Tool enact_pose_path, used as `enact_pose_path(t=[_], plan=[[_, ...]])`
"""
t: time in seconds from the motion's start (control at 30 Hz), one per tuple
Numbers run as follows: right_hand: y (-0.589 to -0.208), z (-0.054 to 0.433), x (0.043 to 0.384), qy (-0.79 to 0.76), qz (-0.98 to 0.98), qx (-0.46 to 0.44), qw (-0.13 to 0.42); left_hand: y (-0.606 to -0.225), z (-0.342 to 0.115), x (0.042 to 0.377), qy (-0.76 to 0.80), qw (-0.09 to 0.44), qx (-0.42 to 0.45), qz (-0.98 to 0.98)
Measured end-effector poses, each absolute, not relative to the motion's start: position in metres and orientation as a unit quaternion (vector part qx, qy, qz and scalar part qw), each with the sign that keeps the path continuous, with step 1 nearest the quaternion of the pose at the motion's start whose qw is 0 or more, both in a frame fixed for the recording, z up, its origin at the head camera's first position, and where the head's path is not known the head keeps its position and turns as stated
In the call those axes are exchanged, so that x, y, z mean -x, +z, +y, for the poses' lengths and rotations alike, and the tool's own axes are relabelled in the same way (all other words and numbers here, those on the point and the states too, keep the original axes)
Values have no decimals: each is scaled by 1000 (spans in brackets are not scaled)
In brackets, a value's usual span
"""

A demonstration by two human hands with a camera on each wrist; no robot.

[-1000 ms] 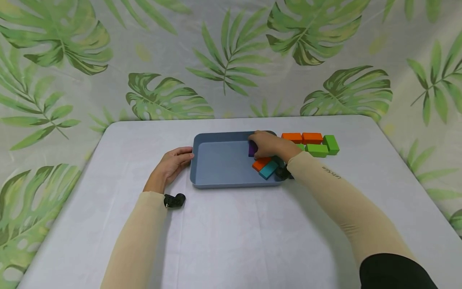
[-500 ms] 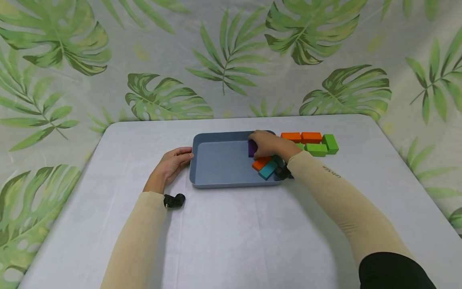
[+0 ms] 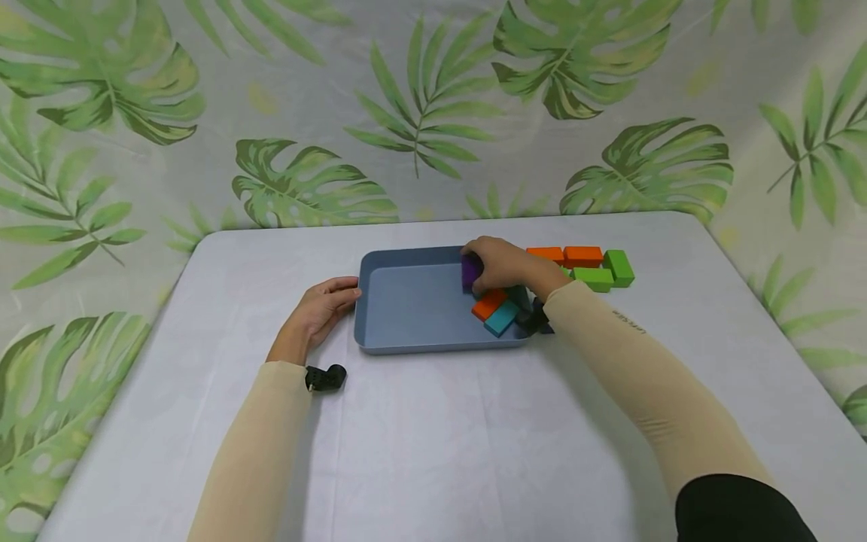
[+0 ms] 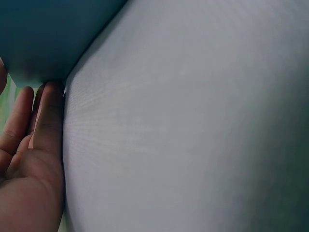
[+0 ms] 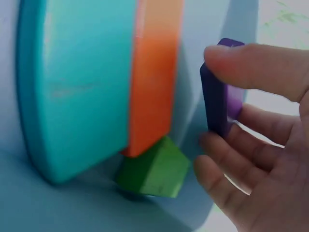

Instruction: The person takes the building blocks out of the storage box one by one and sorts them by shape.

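A purple block (image 5: 217, 99) is pinched between the thumb and fingers of my right hand (image 3: 504, 265), over the right side of the blue-grey tray (image 3: 406, 301). Below that hand, an orange block (image 3: 489, 305) and a teal block (image 3: 501, 318) lie side by side in the tray. The right wrist view also shows a green block (image 5: 157, 171) at their end. At the tray's left wall, my left hand (image 3: 325, 309) touches the rim with fingers mostly straight. Its fingertips (image 4: 52, 89) meet the lower edge of the tray in the left wrist view.
Right of the tray, orange blocks (image 3: 583, 257) stand in a row behind green blocks (image 3: 592, 280), partly covered by my right wrist. Another green block (image 3: 619, 269) closes the row's right end. A white cloth covers the table (image 3: 420, 436); a leaf-print curtain (image 3: 433, 113) hangs behind.
My right hand has risen slightly with the purple block still pinched in it. The left hand stays at the tray's left edge, and the other blocks have not moved.
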State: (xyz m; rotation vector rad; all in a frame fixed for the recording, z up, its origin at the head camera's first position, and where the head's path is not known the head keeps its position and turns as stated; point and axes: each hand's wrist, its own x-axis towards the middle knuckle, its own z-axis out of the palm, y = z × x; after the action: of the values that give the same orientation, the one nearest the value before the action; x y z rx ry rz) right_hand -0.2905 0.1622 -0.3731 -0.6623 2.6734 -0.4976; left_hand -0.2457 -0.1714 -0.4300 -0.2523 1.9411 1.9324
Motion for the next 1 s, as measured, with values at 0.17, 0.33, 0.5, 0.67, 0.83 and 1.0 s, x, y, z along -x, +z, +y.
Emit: enact_pose_path(t=[0.17, 0.33, 0.5, 0.67, 0.83, 1.0], plan=[[-362, 168, 289, -219, 935, 241, 141, -429, -172, 245, 690, 191, 89, 692], [-351, 172, 275, -278, 921, 235, 136, -428, -172, 243, 689, 194, 88, 692], [-343, 180, 257, -324, 904, 250, 126, -429, -170, 243, 690, 191, 87, 692], [-339, 194, 241, -348, 895, 251, 118, -430, -171, 244, 690, 194, 89, 691], [-335, 212, 228, -358, 894, 249, 101, -429, -172, 244, 689, 194, 87, 693], [-328, 232, 214, -367, 897, 235, 78, -429, -172, 244, 689, 193, 88, 693]])
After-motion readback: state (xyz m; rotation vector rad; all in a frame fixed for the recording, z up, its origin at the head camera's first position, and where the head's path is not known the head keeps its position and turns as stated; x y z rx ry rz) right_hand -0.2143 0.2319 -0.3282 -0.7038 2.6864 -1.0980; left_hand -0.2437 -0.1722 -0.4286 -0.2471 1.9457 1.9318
